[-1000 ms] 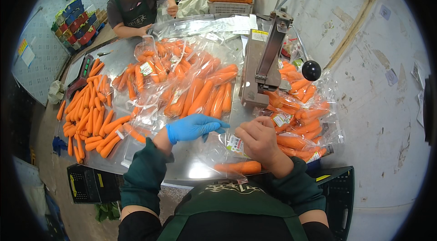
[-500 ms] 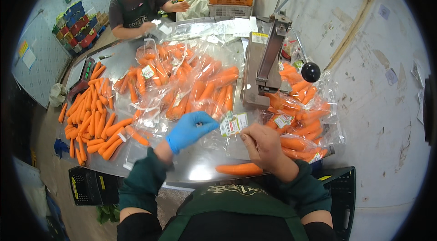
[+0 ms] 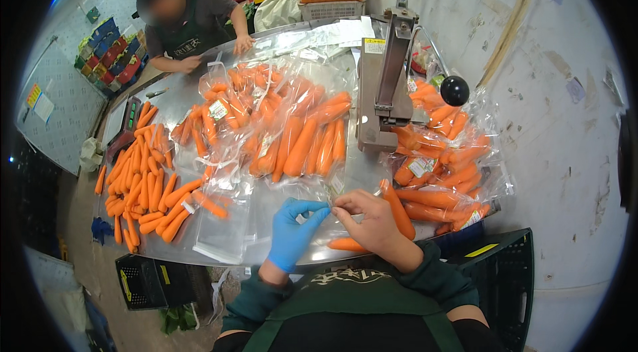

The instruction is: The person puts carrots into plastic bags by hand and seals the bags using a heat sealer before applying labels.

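Note:
My left hand (image 3: 293, 232), in a blue glove, and my bare right hand (image 3: 372, 220) meet fingertip to fingertip above the near edge of the metal table. Both are pinched; whatever is between the fingers is too small to make out. Just beyond them lies the gathered end of a clear plastic bag of carrots (image 3: 311, 146), with a faint greenish label showing through it. One loose carrot (image 3: 347, 244) lies on the table below my right hand. Another carrot (image 3: 399, 211) stands out past its knuckles.
A brown lever press (image 3: 384, 99) with a black knob stands beyond my right hand, bagged carrots (image 3: 442, 179) beside it. Loose carrots (image 3: 143, 182) are heaped left, near a scale (image 3: 125, 124). Across the table is a co-worker (image 3: 193, 26). Black crates (image 3: 156, 279) stand below.
My hands have come together and drawn nearer to me; the white label between them is no longer plainly visible. The co-worker's hands have lowered to the table edge.

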`<action>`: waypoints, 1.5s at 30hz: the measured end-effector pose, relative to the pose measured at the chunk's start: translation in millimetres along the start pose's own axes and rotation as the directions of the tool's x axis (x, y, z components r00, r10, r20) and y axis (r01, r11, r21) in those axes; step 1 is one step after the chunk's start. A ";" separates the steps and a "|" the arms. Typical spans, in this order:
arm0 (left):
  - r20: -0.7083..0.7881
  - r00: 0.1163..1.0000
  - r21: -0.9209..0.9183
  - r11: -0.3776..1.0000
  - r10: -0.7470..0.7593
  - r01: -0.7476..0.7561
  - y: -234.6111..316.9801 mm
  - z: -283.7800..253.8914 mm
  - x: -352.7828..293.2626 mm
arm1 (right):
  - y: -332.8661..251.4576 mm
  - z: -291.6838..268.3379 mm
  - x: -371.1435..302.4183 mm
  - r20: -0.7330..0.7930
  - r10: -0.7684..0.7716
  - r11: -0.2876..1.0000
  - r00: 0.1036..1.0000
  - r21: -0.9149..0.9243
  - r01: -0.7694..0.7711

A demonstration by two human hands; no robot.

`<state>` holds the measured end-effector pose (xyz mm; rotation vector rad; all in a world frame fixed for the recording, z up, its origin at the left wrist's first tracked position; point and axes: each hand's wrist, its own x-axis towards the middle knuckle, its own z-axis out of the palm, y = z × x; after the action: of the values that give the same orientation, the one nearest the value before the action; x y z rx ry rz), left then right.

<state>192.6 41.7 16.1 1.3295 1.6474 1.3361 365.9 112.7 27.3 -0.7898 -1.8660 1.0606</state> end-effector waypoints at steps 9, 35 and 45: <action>0.069 0.994 -0.249 0.963 -0.089 0.104 -15.9 7.1 -12.9 | 1.3 3.9 -13.3 0.006 0.067 0.995 0.998 0.069 -0.068; 0.097 0.945 0.270 0.906 0.312 -0.327 14.9 18.6 -15.9 | -1.9 -7.7 -27.4 0.014 -0.027 1.000 1.000 0.015 0.027; 0.149 0.988 -0.058 0.998 0.029 -0.020 10.3 17.1 -18.8 | 16.6 -3.9 -33.3 0.146 0.231 0.867 0.962 0.417 -0.272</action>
<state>216.8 29.1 18.7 1.3861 1.4862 1.2549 386.6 94.3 2.1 -0.7372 -1.5336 1.6352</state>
